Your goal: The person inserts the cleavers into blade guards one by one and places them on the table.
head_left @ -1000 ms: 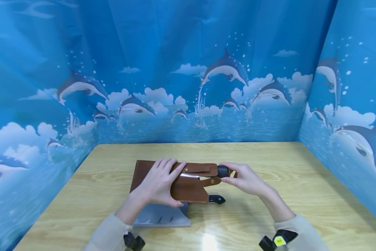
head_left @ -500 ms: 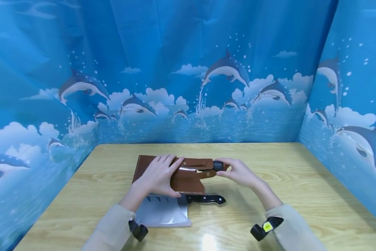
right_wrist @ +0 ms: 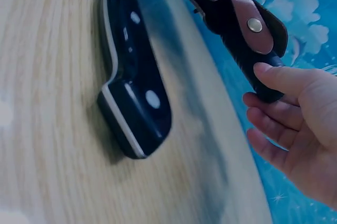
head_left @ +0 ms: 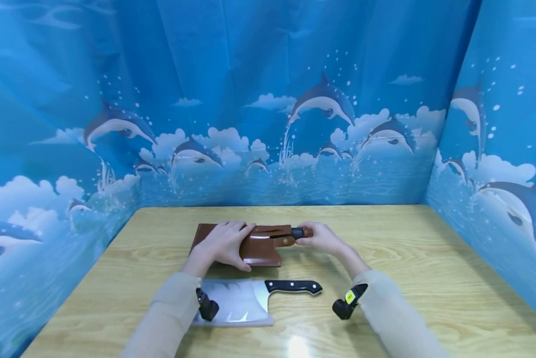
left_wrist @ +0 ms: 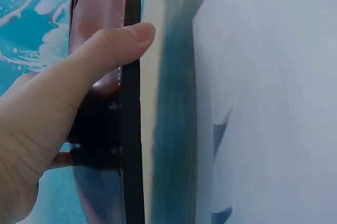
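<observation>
A brown leather sheath point(head_left: 263, 252) is held toward the back of the table, and I cannot tell if it touches the wood. My left hand point(head_left: 223, 243) grips it across its middle, thumb point(left_wrist: 118, 42) over the near edge. Out of its right end sticks a black handle point(right_wrist: 258, 79), under a strap with a metal snap point(right_wrist: 255, 25). My right hand point(head_left: 323, 237) holds that handle's end, the thumb pressing on one side. What the handle belongs to is mostly hidden. Nearer me lies a cleaver point(head_left: 238, 298), its black riveted handle point(head_left: 293, 286) pointing right.
The wooden table point(head_left: 384, 288) carries the cleaver flat, close to my left sleeve. Blue dolphin-print curtains point(head_left: 268, 124) stand behind the table and along both sides. A black wrist camera point(head_left: 346, 304) sits on my right cuff.
Both hands have carried the sheath away from me and slightly left, shifting it off the cleaver. The cleaver's blade and handle, partly covered before, now show more fully.
</observation>
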Tool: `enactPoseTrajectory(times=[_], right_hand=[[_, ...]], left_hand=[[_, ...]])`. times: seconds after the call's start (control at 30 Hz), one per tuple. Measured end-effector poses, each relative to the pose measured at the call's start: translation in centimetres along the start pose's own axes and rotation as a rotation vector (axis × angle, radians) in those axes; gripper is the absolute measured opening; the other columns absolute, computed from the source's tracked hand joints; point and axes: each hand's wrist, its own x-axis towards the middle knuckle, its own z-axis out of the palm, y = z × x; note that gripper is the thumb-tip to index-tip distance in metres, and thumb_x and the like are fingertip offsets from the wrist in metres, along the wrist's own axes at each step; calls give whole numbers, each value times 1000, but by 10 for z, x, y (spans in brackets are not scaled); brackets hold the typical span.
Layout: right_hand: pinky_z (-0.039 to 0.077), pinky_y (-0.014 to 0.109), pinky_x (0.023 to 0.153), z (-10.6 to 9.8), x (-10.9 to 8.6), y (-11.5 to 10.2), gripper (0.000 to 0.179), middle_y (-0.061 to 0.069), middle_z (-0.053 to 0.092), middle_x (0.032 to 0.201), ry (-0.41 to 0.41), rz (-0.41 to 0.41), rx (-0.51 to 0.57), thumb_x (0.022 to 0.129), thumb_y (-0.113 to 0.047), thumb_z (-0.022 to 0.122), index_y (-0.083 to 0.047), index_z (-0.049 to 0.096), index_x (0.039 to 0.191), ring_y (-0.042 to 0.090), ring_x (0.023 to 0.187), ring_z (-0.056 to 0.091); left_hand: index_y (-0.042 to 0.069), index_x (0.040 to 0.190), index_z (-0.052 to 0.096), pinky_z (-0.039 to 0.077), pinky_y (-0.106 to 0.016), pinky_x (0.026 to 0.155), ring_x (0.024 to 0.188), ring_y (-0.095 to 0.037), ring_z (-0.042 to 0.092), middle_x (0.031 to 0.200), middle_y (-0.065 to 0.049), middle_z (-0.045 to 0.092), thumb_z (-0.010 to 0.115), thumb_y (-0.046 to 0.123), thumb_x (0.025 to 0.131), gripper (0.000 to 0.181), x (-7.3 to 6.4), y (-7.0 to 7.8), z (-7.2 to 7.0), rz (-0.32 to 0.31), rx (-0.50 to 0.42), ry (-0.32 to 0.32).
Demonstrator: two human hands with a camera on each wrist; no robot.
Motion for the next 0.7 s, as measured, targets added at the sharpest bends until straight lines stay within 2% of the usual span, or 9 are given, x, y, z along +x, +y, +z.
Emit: enactPoseTrajectory(times=[0.23,0.53,0.7], right_hand=[[46,33,74,10,10,10,32,5,63,84,-15,-29,-36,81,-10,69,4,62,108,16,78,56],[44,33,73,19,10,13,29,3,62,88,-121,57,-105,86,-7,63,2,61,113,15,78,53],[42,31,67,24,9,18,29,3,60,83,-111,57,-124,85,-7,63,2,62,112,15,72,51]], left_hand=[[14,145,31,32,-47,102,120,-26,44,135,-11,44,71,70,57,113,6,-6,14,-44,-56,-66],[16,146,30,36,-44,99,118,-27,45,133,-10,45,74,67,57,111,9,-7,24,-85,-137,-175],[18,147,27,30,-47,103,127,-29,37,142,-11,37,75,66,57,113,7,-6,29,-131,-184,-218]])
